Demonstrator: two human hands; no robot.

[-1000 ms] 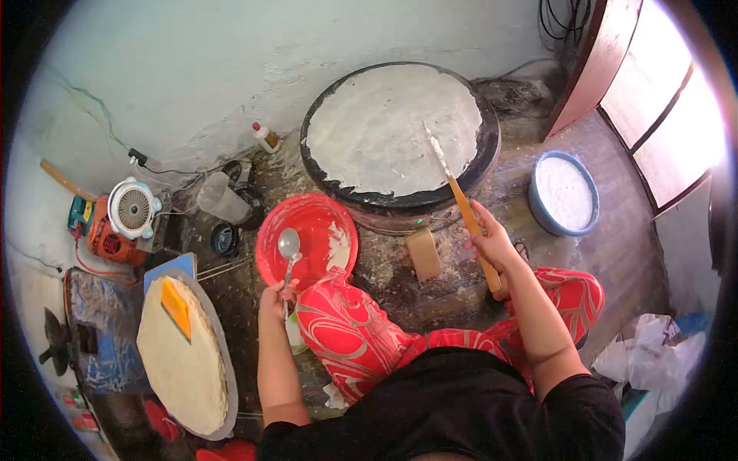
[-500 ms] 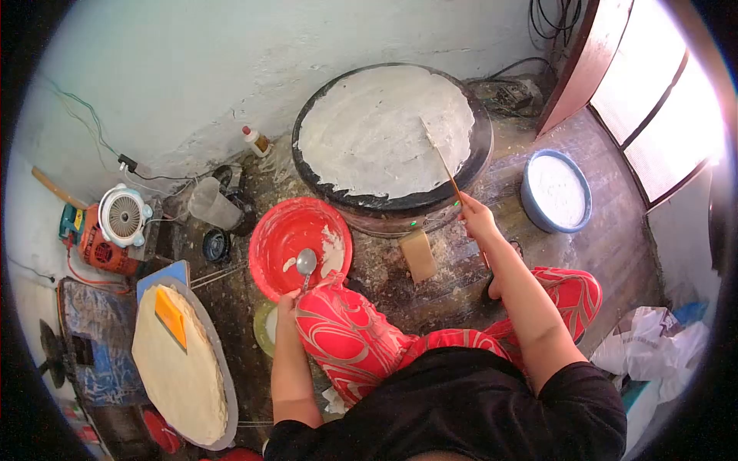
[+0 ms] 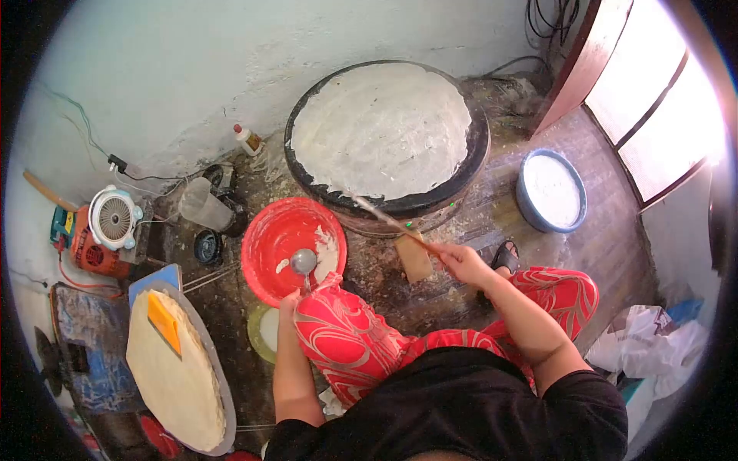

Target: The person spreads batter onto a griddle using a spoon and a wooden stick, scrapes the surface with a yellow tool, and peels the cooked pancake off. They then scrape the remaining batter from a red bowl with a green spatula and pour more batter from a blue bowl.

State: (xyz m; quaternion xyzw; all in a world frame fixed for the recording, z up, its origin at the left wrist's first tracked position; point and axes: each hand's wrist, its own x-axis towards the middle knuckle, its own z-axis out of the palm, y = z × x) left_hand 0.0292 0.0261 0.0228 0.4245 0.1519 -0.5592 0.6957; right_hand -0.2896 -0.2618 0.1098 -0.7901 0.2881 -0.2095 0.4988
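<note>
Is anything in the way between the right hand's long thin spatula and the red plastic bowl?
Nothing visible stands between the tip of the long thin spatula and the red plastic bowl. The silvery metal spoon in the left hand is over the bowl, though, and might crowd it.

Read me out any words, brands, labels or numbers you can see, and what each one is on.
None can be read for certain.
Bottle by the wall: label too small.
White plastic bag: print too small and blurred.
Griddle: green lights on its side, too small to make out.
</note>
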